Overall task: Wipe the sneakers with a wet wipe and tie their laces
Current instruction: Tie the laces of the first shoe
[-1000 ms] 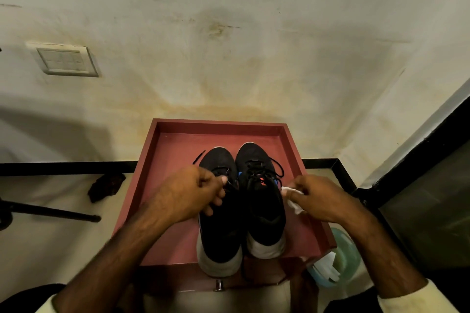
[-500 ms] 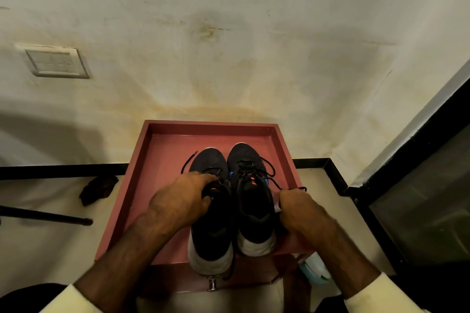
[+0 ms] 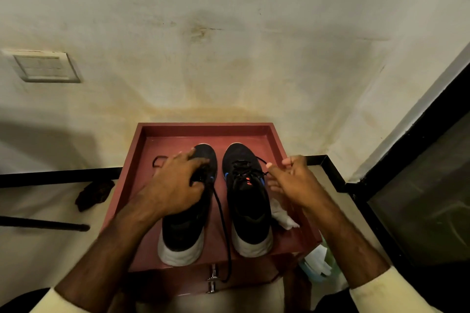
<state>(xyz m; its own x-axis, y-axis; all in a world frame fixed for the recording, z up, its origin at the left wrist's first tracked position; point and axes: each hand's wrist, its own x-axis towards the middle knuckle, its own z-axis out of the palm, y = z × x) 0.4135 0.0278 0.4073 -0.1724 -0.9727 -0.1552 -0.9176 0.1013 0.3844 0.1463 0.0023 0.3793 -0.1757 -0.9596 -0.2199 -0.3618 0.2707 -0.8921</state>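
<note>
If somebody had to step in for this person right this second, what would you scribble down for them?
Left hand: resting on the laces of the left black sneaker with white sole, fingers spread, no clear grip.
Right hand: pinching a black lace end of the right black sneaker with white sole.
Both sneakers stand side by side, apart, toes toward the wall, in the red wooden tray.
The crumpled white wet wipe lies in the tray beside the right sneaker, under the right hand.
Whether wiping is finished cannot be told.
Left to do: both sneakers are untied; one long black lace trails over the tray's near edge.
</note>
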